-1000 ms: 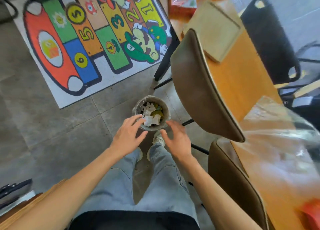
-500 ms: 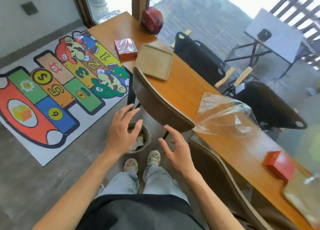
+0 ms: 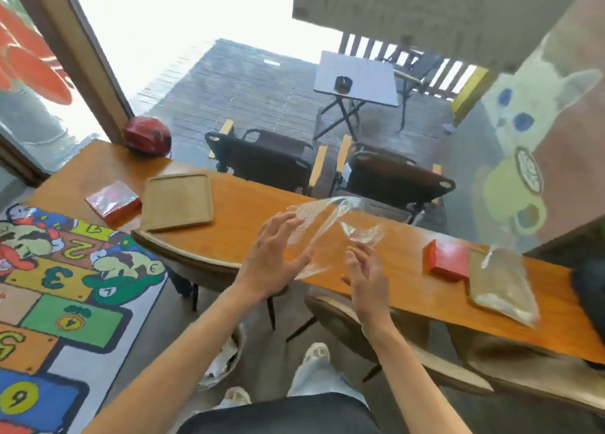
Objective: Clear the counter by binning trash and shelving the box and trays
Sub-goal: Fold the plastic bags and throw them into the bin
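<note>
Now: left hand (image 3: pixel 273 255), right hand (image 3: pixel 368 275) both spread, empty, flanking clear plastic wrap (image 3: pixel 330 224) lying on surface (image 3: pixel 248 204). Gather wrap from both sides, crumple tight before binning.

Single head view, looking forward-down across counter (image 3: pixel 255 204), hands close below.

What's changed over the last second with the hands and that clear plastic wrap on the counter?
Both hands rose from over the trash bin to the counter. The left hand and right hand, both open, now flank the clear plastic wrap, not yet gripping it. The wrap, tray and red boxes stayed put.
</note>
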